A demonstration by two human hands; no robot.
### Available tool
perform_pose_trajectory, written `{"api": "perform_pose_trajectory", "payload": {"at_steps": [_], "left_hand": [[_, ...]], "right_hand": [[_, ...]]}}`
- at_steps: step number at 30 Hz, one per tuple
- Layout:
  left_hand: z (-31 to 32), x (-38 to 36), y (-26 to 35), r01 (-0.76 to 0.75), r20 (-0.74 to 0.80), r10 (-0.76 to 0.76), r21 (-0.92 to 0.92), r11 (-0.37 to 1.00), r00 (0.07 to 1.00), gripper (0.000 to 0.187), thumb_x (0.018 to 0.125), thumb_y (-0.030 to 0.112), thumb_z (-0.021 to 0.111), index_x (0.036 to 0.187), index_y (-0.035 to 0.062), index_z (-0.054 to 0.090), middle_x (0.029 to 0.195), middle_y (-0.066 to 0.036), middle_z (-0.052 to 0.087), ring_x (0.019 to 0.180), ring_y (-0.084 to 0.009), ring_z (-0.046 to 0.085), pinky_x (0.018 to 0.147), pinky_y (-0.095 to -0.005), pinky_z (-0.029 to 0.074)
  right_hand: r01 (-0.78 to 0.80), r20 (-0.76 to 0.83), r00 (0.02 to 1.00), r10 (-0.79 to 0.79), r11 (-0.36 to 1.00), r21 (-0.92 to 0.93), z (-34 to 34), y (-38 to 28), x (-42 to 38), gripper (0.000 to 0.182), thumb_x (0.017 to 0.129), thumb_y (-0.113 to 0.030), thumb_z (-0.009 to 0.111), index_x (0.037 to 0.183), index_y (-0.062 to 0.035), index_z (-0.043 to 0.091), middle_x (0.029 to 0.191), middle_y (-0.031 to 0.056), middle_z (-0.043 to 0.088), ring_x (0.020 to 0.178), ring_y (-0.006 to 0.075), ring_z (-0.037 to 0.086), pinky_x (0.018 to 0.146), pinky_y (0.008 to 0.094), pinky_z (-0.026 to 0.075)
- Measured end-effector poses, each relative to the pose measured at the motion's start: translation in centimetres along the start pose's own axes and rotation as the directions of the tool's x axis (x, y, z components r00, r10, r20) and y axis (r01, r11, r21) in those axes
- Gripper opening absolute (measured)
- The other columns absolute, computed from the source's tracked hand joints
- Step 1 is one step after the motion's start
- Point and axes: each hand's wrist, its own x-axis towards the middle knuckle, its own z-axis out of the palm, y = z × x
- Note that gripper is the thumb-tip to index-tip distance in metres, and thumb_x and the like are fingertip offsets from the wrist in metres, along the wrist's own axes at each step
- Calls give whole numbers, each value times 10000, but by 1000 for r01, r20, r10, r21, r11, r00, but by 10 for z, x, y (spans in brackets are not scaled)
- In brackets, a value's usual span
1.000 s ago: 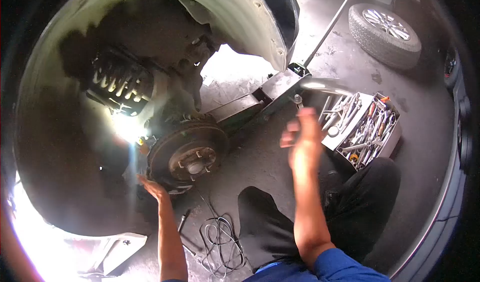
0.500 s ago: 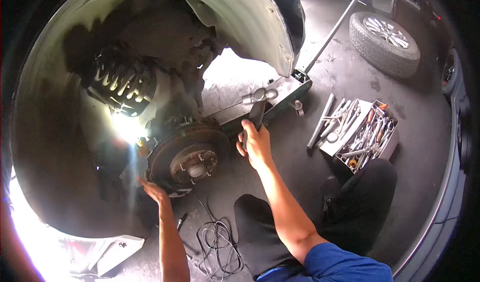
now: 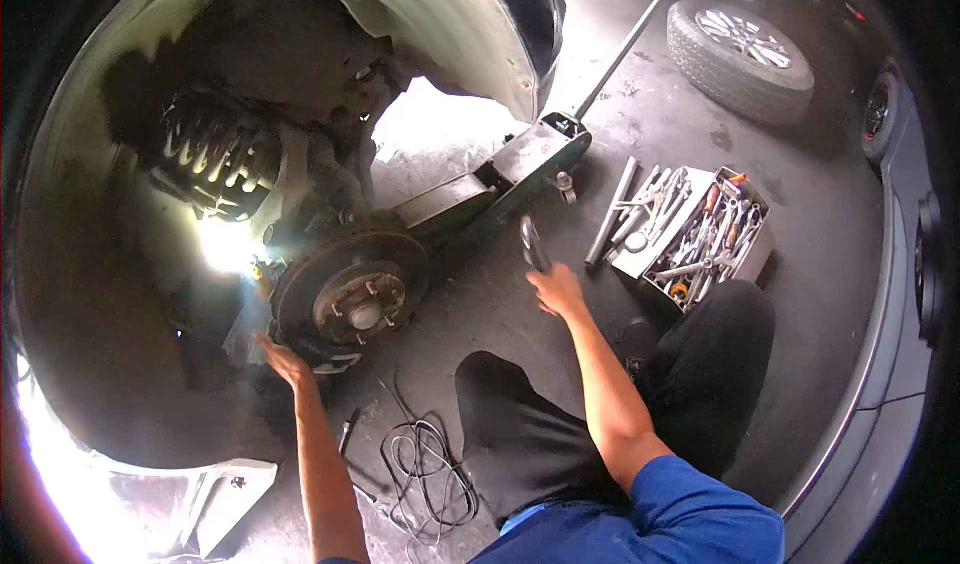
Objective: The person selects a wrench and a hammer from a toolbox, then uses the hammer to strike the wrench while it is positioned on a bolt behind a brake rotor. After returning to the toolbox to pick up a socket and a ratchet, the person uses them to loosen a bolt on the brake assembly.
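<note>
My right hand (image 3: 557, 289) grips a hammer (image 3: 535, 244) by its dark handle, its head raised over the floor between the brake disc and the toolbox. A rusty brake disc (image 3: 400, 254) with a hub (image 3: 365, 314) and bare wheel studs is mounted in the wheel well. My left hand (image 3: 285, 361) is at the disc's lower left edge, fingers stretched upward and partly lost in shadow and glare. Above it shines a bright work light (image 3: 230, 247), below the coil spring (image 3: 215, 154).
A floor jack (image 3: 530, 154) with a long handle reaches under the car. To the right stands a toolbox (image 3: 765, 249) full of wrenches, with loose tools beside it. A removed wheel (image 3: 740, 59) lies behind. A coiled cable (image 3: 430, 469) is on the floor near my knee.
My right hand has swung the hammer rightward and down, away from the disc. My left hand stays by the disc's lower edge. The whole view has shifted slightly.
</note>
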Motion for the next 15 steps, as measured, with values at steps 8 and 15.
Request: {"api": "perform_pose_trajectory", "payload": {"at_steps": [8, 15], "left_hand": [[60, -52, 194, -574, 423, 457, 205, 792, 782, 373, 984, 289, 628, 1228, 10, 668, 1192, -211, 685, 1082, -324, 651, 936, -434, 507], [201, -61, 231, -798, 821, 139, 476, 369, 554, 331, 865, 244, 680, 1129, 51, 733, 1194, -212, 704, 1147, -367, 669, 971, -466, 533]], "right_hand": [[-222, -227, 970, 89, 706, -672, 2, 140, -21, 708, 888, -339, 736, 1475, -80, 437, 1527, 232, 343, 1401, 451, 368, 1067, 666, 362], [212, -215, 943, -256, 955, -207, 11, 122, -16, 430, 906, -359, 721, 1118, 15, 710, 985, 244, 740, 968, 367, 721, 863, 429, 539]]}}
